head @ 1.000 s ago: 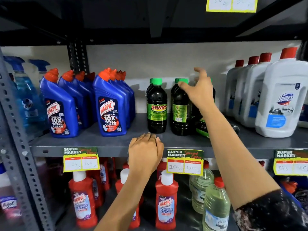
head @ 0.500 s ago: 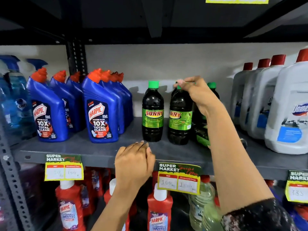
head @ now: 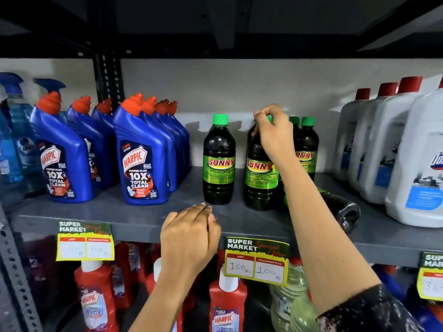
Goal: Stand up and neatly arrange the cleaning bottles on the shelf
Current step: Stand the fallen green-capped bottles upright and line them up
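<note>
Several dark Sunny bottles with green caps stand on the grey shelf [head: 134, 213]. My right hand [head: 274, 135] grips the cap and neck of the second Sunny bottle [head: 260, 178], which stands upright with its label facing me. A lone upright Sunny bottle [head: 218, 161] stands to its left. Two more Sunny bottles [head: 306, 149] stand behind my right wrist. One dark bottle [head: 340, 209] lies on its side behind my right forearm. My left hand [head: 190, 236] rests on the shelf's front edge, holding nothing, fingers loosely curled.
Blue Harpic bottles [head: 141, 159] fill the shelf's left side in two rows, with blue spray bottles [head: 14, 130] beyond. White jugs with red caps [head: 388, 144] stand at the right. Red Harpic bottles [head: 226, 305] and clear bottles sit on the lower shelf. Price tags [head: 256, 259] hang on the edge.
My right hand has come down from the bottles behind onto the second Sunny bottle's cap, and the bottle has turned so its label faces front. My left hand stays on the shelf edge.
</note>
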{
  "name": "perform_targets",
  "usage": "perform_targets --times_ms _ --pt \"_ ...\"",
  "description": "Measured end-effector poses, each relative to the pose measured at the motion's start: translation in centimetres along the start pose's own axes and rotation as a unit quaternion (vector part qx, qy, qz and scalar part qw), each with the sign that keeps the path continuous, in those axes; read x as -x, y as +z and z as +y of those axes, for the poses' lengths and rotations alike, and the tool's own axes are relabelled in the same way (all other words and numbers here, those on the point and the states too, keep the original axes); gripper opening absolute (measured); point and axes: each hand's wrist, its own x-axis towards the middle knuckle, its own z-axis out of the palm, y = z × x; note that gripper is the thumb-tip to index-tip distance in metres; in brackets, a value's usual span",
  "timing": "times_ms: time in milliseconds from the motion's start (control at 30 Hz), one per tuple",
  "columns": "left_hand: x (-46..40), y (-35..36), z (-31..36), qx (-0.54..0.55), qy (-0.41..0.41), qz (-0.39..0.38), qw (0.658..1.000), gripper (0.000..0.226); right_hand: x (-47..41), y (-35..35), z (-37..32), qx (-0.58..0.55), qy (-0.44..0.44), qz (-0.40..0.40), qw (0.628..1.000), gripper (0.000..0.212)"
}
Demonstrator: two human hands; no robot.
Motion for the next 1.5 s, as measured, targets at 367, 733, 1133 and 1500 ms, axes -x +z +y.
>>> perform_targets --times_ms 367,733,1133,1500 --pt "-0.2 -0.3 -0.1 0.014 -0.001 -0.041 0.999 0.041 2.4 -5.0 -0.1 -0.017 -0.033 0.045 0.998 0.036" --pt "-0.1 -0.2 0.0 0.020 -0.002 -0.037 0.999 0.042 7.1 -8.9 2.0 0.458 0.195 -0.146 0.855 0.093" --pt "-0.1 -0.1 -0.1 0.014 0.015 -0.027 0.999 0.042 8.1 -9.0 6.0 -0.010 0.111 0.057 0.992 0.075" --pt "0.1 0.0 -0.1 0.002 0.008 -0.017 1.000 0.044 -1.1 -10.6 -1.3 0.306 0.033 0.134 0.942 0.045"
